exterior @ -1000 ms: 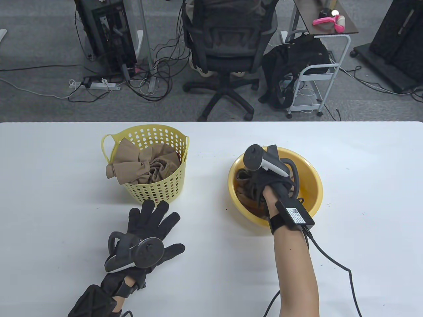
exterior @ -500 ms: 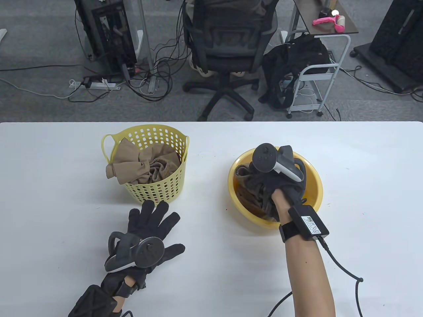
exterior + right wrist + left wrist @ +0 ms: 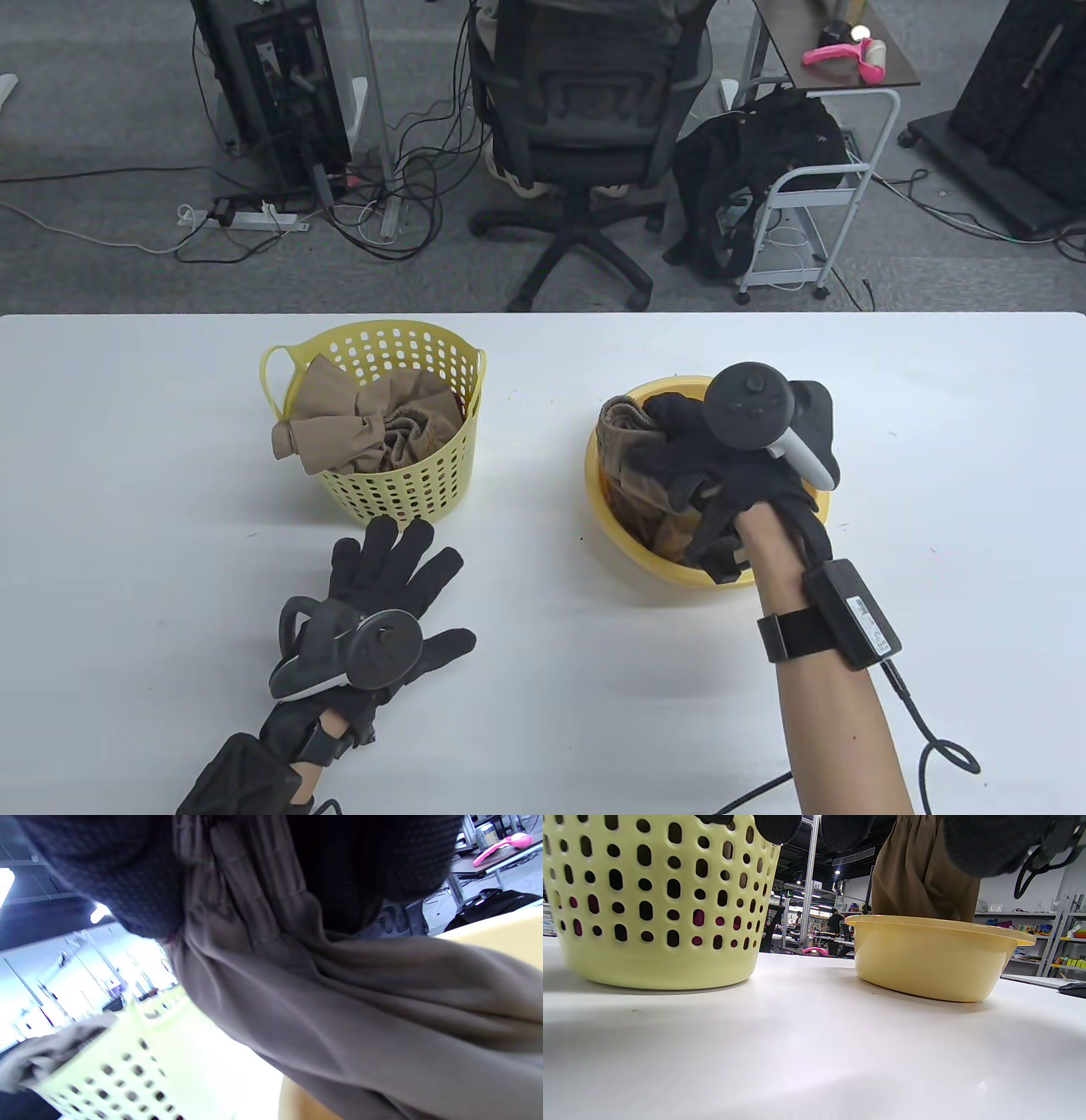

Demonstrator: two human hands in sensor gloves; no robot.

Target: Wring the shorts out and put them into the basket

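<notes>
White table (image 3: 933, 407): carries everything in play. Yellow perforated basket (image 3: 407, 488) at centre-left, already holding tan garments, one draped over its near-left rim. Yellow basin (image 3: 607, 535) stands to the right of the basket, apart from it, a strip of bare table between them.

Brown shorts (image 3: 624, 441): bunched, upper part lifted above the basin rim, lower part hanging down into the basin. Long axis roughly vertical, seen best in the left wrist view (image 3: 916, 874).

Right hand (image 3: 721, 475): over the basin, fingers curled around the top of the shorts, clamped on the cloth.

Left hand (image 3: 382, 586): flat on the table, fingers spread, holding nothing, just in front of the basket.

Key relation: shorts lie to the right of the left hand, across the gap. Judgement: wringing needs a second grip on the hanging lower end, so the left hand would have to cross to the basin; basket then lies leftward
</notes>
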